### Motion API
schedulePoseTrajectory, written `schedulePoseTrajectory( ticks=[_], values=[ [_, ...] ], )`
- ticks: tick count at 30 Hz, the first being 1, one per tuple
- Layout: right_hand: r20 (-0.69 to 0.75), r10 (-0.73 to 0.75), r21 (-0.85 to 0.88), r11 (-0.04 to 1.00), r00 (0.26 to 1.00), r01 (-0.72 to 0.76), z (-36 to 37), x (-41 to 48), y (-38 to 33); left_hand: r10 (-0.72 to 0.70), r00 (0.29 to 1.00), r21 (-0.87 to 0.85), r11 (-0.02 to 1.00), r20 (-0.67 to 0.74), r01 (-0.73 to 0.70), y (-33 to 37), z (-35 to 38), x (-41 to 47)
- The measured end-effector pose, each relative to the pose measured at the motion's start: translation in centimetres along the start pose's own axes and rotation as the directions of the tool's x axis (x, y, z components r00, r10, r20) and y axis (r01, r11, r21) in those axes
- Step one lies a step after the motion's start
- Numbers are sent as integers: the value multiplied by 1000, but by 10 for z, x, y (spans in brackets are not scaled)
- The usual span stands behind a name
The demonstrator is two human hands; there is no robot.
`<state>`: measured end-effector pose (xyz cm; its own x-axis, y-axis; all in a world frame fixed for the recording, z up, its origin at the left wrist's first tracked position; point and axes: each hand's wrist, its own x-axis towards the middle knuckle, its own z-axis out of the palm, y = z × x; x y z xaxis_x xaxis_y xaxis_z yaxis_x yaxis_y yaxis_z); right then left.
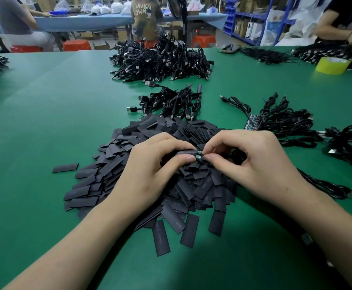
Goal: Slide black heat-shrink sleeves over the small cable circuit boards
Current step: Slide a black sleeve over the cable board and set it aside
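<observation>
Over the pile (191,193), your left hand (150,164) pinches the likely limp sleeve (184,152), your right hand (254,162) the stiff board (199,156) by its end.

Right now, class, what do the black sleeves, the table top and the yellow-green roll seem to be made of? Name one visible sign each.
Black sleeves: thin matte plastic, likely; flat-creased strips with pale print.
Table top: green mat, perhaps rubber or vinyl; smooth, soft sheen.
Yellow-green roll: tape, film or paper unclear; wound ring, open centre.
</observation>
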<state>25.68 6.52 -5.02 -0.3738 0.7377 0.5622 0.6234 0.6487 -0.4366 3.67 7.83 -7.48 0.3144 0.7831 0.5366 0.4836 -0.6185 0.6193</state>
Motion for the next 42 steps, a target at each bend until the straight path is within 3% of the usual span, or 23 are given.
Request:
schedulePoseTrajectory(
  ticks=[8,13,23,42],
  values=[
    [-3,-7,14,1000,1000,7,2,0,-1,31,1000,18,999,3,-31,2,2,-2],
    [-38,110,102,989,993,-106,3,0,-1,46,996,30,999,-73,-44,7,0,0],
    [-165,98,40,995,981,-92,2,0,-2,-35,945,35,998,-326,49,8,-5,1],
    [-202,-13,-79,997,979,-3,5,-3,-2,-151,954,-131,984,-260,120,8,5,-2]
  ],
)
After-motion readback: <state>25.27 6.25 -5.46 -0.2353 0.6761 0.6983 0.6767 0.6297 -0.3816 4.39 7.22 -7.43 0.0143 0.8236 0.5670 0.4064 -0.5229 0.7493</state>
